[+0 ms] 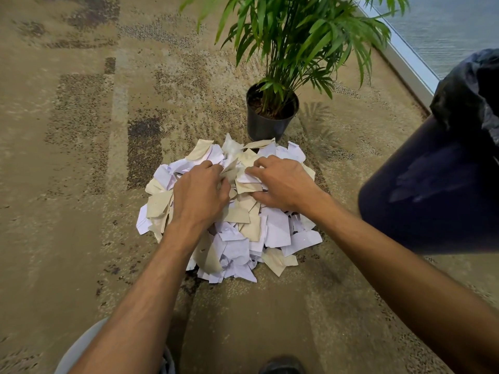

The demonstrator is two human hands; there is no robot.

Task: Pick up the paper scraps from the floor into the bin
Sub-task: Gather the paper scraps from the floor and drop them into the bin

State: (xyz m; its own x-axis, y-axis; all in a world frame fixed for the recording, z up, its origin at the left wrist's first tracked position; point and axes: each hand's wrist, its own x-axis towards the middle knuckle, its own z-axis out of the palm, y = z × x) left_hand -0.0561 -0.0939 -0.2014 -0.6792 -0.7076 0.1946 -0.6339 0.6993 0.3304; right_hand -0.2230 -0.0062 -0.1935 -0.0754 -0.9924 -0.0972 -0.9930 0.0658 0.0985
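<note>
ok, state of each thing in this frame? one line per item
paper scraps: heaped in one pile on the carpet, none in the bin yet
left hand: on the pile, fingers curled into scraps
right hand: on the pile, fingers curled round scraps
bin: at the right, dark liner fitted, inside not visible
potted plant: upright behind the pile

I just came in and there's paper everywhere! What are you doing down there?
A person is gathering a pile of torn paper scraps on the carpet. The left hand and right hand both dig into the top of the pile, fingers curled around scraps. The dark bin with its black liner waits at the right, and a potted plant stands just behind the pile.
</note>
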